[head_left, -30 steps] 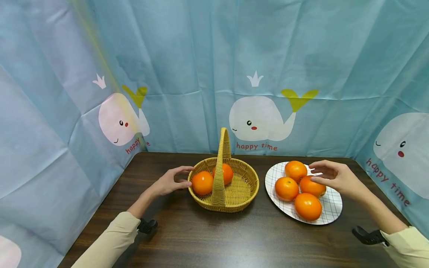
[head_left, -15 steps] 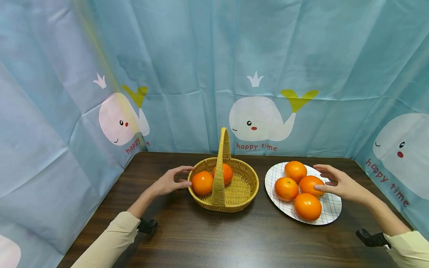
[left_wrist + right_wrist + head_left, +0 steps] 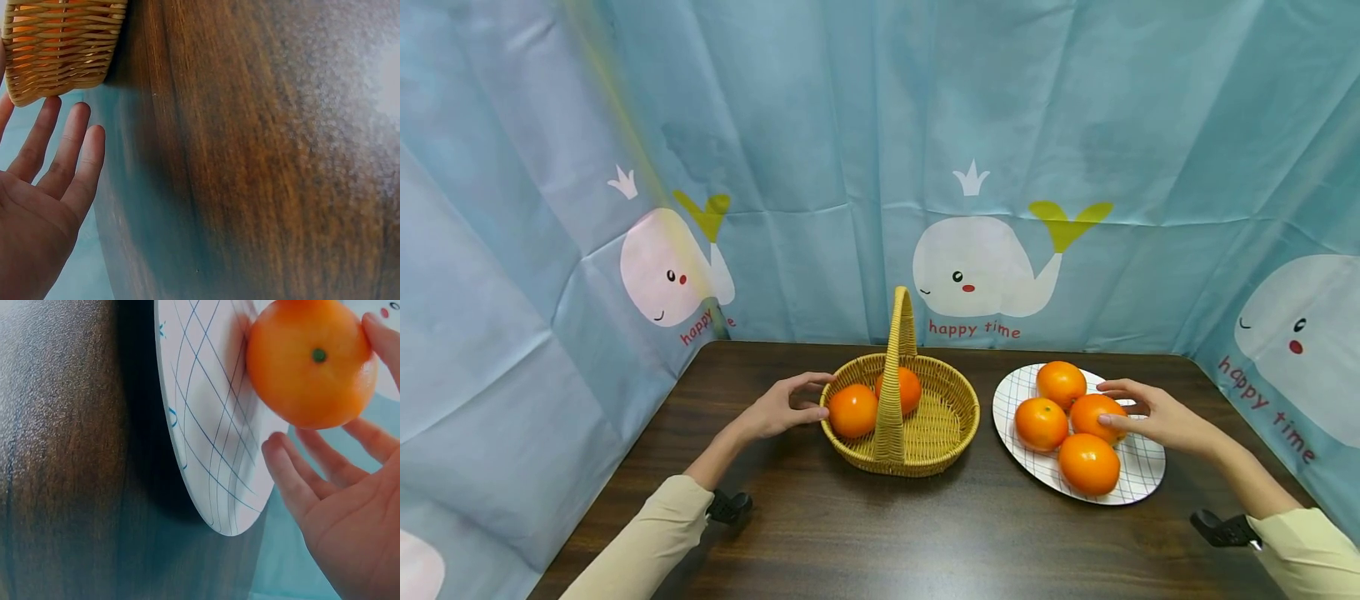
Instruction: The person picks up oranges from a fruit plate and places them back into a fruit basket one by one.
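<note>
At the left end of a yellow wicker basket point(image 3: 940, 454), my left hand point(image 3: 781, 408) has its fingertips right at the rim. Its fingers stretch toward the woven side point(image 3: 65, 47) in the left wrist view. Inside the basket lie two oranges, one at the left point(image 3: 853, 411) and one point(image 3: 910, 390) partly hidden by the handle. My right hand point(image 3: 1165, 419) reaches over an oval checked plate point(image 3: 1142, 475), thumb and fingers spread around the rightmost orange point(image 3: 1093, 417). In the right wrist view, this orange point(image 3: 306, 369) has a green stem mark, with the thumb and a finger at its edge.
Several oranges share the plate: one at the back point(image 3: 1062, 383), one at the left point(image 3: 1041, 423) and one in front point(image 3: 1089, 463). The basket's tall handle point(image 3: 892, 392) arches across its middle. A curtain point(image 3: 820, 167) with printed whales hangs behind the dark wooden table point(image 3: 925, 542).
My right hand first shifted right and down, then came slightly left, around the rightmost orange. The left hand stays at the basket, and the fruit has not moved.
</note>
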Tool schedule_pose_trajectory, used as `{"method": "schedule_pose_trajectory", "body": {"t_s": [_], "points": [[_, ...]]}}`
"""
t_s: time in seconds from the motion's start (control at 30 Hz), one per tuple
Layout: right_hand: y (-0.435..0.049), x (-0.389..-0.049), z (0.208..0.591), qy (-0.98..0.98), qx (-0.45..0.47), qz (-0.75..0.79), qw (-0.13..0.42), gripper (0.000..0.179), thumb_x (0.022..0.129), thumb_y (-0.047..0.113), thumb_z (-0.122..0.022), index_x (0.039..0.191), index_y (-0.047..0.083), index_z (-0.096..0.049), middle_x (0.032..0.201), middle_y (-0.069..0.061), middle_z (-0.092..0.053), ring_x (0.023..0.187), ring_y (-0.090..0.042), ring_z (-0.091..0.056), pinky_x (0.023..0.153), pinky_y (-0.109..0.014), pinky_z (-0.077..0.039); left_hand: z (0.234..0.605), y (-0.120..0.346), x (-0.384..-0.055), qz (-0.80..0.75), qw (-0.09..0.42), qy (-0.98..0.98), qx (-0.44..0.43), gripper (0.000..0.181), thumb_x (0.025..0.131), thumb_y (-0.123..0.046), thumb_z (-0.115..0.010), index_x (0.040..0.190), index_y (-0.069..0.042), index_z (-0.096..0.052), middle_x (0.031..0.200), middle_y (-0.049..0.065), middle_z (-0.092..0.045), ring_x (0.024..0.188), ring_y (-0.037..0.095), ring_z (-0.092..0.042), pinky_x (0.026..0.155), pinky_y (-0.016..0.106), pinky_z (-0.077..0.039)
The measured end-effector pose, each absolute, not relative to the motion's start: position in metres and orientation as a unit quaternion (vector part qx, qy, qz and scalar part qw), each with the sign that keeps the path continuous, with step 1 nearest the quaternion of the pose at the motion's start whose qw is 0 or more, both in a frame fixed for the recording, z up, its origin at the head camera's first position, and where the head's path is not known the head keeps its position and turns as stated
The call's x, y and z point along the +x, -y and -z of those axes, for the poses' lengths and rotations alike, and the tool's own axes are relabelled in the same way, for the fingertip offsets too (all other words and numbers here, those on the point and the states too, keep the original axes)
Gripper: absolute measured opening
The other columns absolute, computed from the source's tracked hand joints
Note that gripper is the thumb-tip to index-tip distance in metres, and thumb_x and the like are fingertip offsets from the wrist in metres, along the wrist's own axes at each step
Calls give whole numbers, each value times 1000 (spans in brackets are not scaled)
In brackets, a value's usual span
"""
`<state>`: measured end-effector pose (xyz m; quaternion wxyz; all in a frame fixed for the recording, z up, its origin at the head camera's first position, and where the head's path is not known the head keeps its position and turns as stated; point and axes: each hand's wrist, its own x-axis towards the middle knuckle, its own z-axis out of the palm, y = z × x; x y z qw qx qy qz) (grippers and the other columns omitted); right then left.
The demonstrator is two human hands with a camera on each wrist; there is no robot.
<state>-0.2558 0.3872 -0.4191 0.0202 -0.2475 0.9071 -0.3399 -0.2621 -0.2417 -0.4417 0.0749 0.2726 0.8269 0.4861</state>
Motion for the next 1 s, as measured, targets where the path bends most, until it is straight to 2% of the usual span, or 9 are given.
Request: {"method": "schedule_pose_trajectory", "body": {"t_s": [0.13, 0.23, 0.5, 0.7, 1.0], "points": [[-387, -257, 420, -903, -254, 347, 24, 41, 94, 14, -74, 131, 2, -61, 121, -15, -66, 103, -17, -64, 79, -28, -56, 441, 242, -262, -491, 77, -824, 273, 56, 98, -13, -71, 148, -5, -50, 147, 17, -48, 131, 42, -48, 99, 45, -50], [-386, -257, 419, -904, -254, 342, 21, 39, 94, 14, -75, 130, 4, -62, 119, -11, -67, 103, -8, -61, 80, -29, -56, 441, 242, -263, -493, 77, -822, 274, 56, 98, -13, -71, 148, -6, -50, 147, 17, -48, 131, 41, -48, 99, 44, -50], [-387, -256, 414, -901, -253, 352, 24, 42, 93, 14, -76, 130, 1, -62, 120, -17, -66, 95, -18, -67, 76, -28, -56, 442, 242, -264, -493, 80, -821, 277, 55, 98, -13, -72, 148, -5, -50, 148, 17, -47, 131, 42, -47, 98, 41, -51], [-392, -255, 408, -899, -249, 360, 10, 42, 93, 13, -76, 131, 1, -61, 116, -13, -67, 94, -15, -66, 78, -25, -56, 442, 242, -264, -495, 82, -820, 276, 55, 98, -13, -71, 148, -6, -50, 149, 17, -47, 131, 42, -47, 97, 39, -51], [-394, -255, 393, -905, -231, 358, 3, 44, 96, 13, -73, 136, 1, -58, 120, -14, -66, 96, -11, -65, 77, -25, -56, 444, 243, -265, -489, 80, -824, 275, 56, 98, -14, -72, 148, -5, -49, 149, 17, -47, 130, 42, -49, 94, 35, -53]]}}
